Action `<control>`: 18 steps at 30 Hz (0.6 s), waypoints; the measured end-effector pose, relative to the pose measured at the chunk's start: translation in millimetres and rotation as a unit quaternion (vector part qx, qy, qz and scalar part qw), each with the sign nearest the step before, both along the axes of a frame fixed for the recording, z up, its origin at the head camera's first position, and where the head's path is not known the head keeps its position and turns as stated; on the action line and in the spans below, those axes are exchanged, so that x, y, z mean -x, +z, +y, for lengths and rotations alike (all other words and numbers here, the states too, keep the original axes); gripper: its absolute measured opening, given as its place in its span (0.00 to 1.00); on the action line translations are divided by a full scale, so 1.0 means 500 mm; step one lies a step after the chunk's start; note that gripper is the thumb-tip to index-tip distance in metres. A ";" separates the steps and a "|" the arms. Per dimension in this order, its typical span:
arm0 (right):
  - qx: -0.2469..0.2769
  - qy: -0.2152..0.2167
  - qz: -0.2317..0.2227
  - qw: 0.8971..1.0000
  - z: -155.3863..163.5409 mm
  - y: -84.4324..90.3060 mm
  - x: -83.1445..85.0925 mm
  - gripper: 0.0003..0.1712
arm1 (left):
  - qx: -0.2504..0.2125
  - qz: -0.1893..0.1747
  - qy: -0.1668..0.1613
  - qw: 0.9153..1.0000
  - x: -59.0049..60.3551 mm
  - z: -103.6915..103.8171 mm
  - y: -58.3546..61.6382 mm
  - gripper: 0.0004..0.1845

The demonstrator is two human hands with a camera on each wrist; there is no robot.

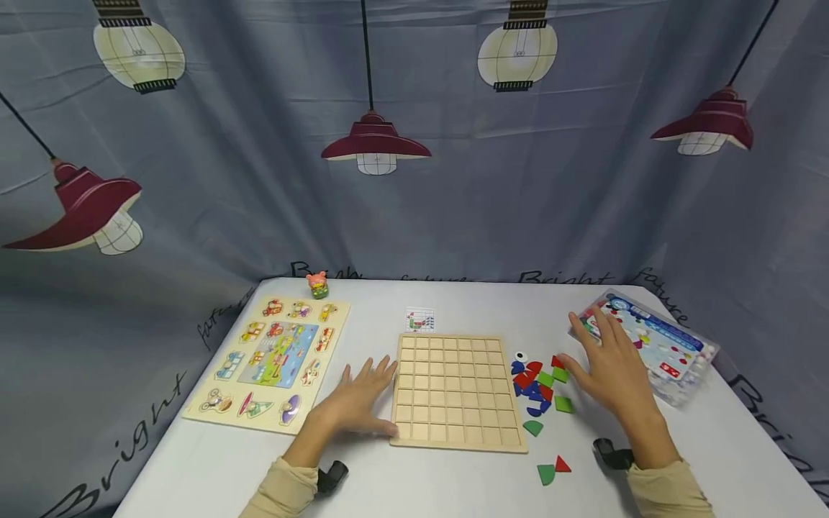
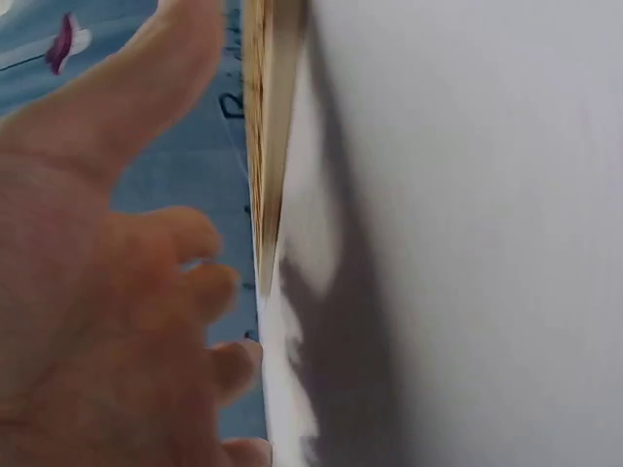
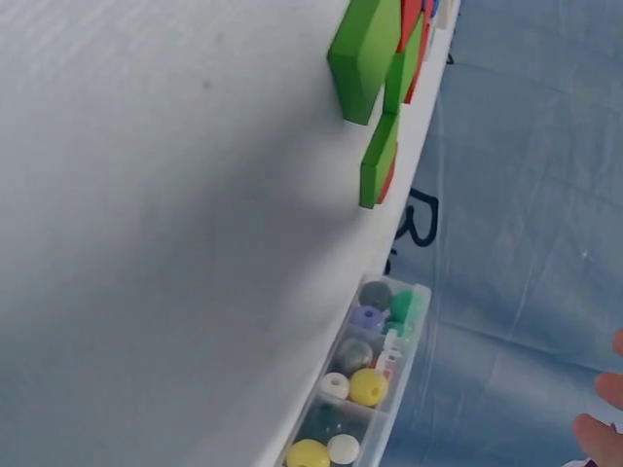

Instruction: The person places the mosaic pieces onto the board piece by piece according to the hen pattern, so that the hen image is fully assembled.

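A square wooden grid board [image 1: 447,392] lies in the middle of the table. Beside its left edge is my left hand [image 1: 359,401], fingers spread, thumb at the board's lower left side; whether it touches I cannot tell. In the left wrist view the thumb [image 2: 146,88] points along the board's edge [image 2: 277,126]. My right hand [image 1: 615,370] holds nothing, its fingers stretched out between the coloured pieces and a clear plastic bead box [image 1: 654,338]. Green blocks [image 1: 563,404], red pieces [image 1: 546,393] and blue pieces [image 1: 534,412] lie in a cluster right of the board.
A puzzle board [image 1: 265,360] with pictured pieces lies at left, a small pig-like figurine [image 1: 317,285] behind it. Behind the grid board is a small pattern card [image 1: 419,319]. A green quarter piece [image 1: 546,473] and a red triangle [image 1: 562,465] lie near the front.
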State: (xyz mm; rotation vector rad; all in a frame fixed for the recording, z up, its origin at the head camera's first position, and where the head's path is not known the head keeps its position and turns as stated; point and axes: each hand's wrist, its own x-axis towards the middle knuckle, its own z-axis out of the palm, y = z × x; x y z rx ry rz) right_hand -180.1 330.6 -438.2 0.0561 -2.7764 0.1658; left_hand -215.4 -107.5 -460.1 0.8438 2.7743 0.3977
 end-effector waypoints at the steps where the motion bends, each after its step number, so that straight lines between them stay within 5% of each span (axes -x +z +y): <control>1: 0.002 0.003 -0.003 1.000 0.000 -0.001 0.003 0.52 | -0.004 -0.039 -0.009 0.999 -0.006 -0.003 -0.008 0.62; 5: 0.010 0.006 -0.012 1.000 -0.001 -0.011 0.010 0.51 | -0.026 -0.097 -0.024 0.995 -0.012 -0.007 -0.032 0.64; 12: 0.032 -0.006 -0.024 0.999 -0.004 -0.016 0.009 0.50 | -0.055 -0.101 -0.029 0.993 -0.006 -0.006 -0.042 0.66; 18: 0.156 0.009 -0.056 0.986 0.007 -0.015 0.025 0.45 | -0.062 -0.105 -0.034 0.992 0.001 -0.003 -0.040 0.65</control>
